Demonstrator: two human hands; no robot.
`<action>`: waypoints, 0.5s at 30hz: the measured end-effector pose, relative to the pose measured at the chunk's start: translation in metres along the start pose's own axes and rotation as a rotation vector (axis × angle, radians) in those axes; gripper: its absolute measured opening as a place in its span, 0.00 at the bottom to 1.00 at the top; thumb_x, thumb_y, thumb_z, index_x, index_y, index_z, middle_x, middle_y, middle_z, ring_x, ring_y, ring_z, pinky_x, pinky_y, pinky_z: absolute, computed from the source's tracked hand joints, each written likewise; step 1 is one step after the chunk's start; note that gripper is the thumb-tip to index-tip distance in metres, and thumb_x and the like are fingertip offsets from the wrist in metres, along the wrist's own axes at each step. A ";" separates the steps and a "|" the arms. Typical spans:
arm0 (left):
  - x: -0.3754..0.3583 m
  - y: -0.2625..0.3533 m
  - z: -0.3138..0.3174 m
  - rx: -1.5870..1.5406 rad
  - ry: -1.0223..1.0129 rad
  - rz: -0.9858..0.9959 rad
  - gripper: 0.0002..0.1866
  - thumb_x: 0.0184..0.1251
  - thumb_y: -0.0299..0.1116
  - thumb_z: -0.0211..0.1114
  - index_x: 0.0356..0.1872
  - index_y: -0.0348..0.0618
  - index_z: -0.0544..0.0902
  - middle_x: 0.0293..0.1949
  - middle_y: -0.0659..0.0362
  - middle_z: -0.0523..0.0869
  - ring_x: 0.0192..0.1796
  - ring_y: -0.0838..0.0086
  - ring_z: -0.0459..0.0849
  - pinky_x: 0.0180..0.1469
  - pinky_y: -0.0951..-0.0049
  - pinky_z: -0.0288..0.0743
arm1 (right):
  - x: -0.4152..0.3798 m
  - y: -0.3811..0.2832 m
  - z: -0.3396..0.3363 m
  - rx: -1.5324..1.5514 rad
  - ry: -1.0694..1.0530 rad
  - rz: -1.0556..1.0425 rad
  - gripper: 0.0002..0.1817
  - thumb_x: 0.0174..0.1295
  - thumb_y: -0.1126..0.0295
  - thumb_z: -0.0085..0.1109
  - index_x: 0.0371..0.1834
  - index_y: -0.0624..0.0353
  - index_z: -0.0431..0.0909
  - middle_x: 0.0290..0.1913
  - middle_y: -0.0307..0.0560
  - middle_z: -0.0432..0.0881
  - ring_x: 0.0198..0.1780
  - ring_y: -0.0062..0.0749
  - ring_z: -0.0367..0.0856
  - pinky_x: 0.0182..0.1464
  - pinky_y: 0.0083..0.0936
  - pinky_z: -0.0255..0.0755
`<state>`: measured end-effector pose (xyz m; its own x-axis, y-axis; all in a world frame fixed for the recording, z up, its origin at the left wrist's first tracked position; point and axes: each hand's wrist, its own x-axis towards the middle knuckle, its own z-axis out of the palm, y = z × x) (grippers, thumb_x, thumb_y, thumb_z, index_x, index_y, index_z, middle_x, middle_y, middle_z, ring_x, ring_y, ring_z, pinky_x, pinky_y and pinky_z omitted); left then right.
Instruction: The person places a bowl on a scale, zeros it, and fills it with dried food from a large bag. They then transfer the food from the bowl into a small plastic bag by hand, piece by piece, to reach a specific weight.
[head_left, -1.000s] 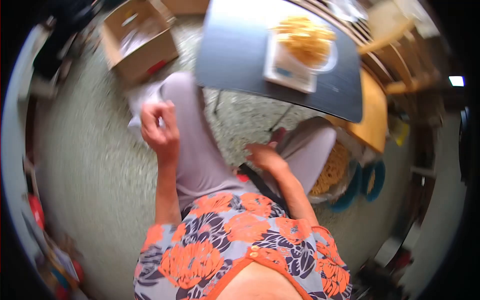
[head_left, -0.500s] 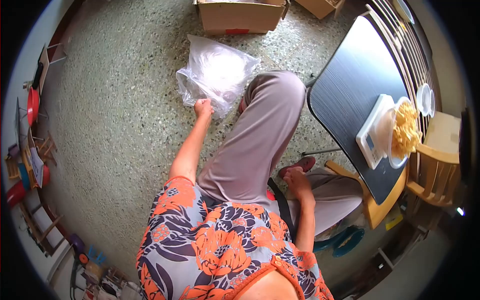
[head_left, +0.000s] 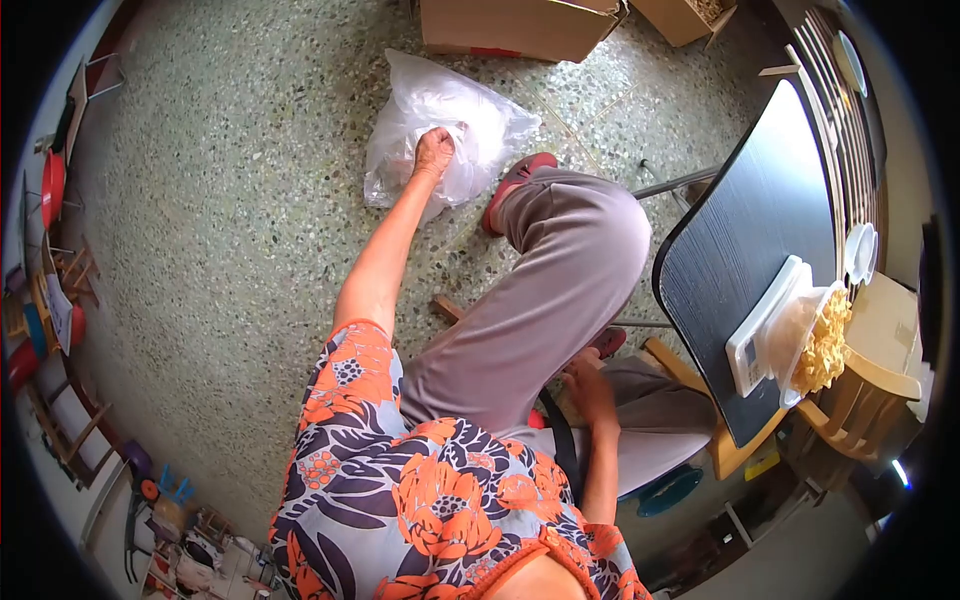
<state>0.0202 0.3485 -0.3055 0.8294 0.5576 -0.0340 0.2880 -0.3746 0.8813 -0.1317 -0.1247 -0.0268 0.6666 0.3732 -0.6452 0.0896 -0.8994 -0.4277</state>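
Note:
A translucent plastic bag with whitish contents lies on the floor ahead of my knee; what is inside is blurred by glare and film. My left hand reaches down to it with closed fingers, gripping the crumpled plastic at its near side. Close to my body, my right hand rests by my inner thigh. Its fingers are loosely curled in, and nothing shows in them. The trouser legs lie between the two hands.
Cardboard boxes stand beyond the bag. To the right, a black table carries a white scale and a plastic tub of yellowish pieces. A wooden chair stands beside it. Speckled floor extends leftward.
My left hand has moved forward from the bag's near edge onto its middle, and the plastic is bunched there. My right hand stays near my thigh. The view has shifted slightly.

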 end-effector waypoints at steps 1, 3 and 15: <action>0.003 -0.006 0.000 0.192 0.044 0.155 0.12 0.63 0.36 0.58 0.32 0.37 0.85 0.38 0.43 0.88 0.41 0.46 0.85 0.48 0.55 0.80 | 0.000 -0.003 -0.002 -0.011 -0.023 0.030 0.18 0.65 0.67 0.66 0.56 0.60 0.78 0.52 0.61 0.83 0.56 0.61 0.81 0.57 0.48 0.74; 0.001 -0.017 -0.007 0.396 0.003 0.132 0.12 0.62 0.34 0.58 0.33 0.36 0.85 0.41 0.43 0.88 0.45 0.47 0.85 0.51 0.55 0.79 | 0.000 -0.002 0.000 -0.017 -0.044 0.067 0.18 0.66 0.67 0.66 0.56 0.60 0.78 0.53 0.61 0.83 0.56 0.61 0.81 0.57 0.49 0.74; 0.016 -0.017 -0.035 0.972 -0.172 0.251 0.12 0.62 0.28 0.55 0.32 0.40 0.89 0.39 0.46 0.90 0.44 0.54 0.88 0.50 0.59 0.80 | -0.002 -0.002 0.000 -0.001 -0.021 0.075 0.19 0.65 0.66 0.67 0.57 0.58 0.78 0.53 0.61 0.84 0.57 0.61 0.81 0.57 0.48 0.74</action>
<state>0.0117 0.3900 -0.3042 0.9548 0.2950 -0.0358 0.2972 -0.9483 0.1110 -0.1330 -0.1237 -0.0250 0.6556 0.3095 -0.6888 0.0406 -0.9253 -0.3771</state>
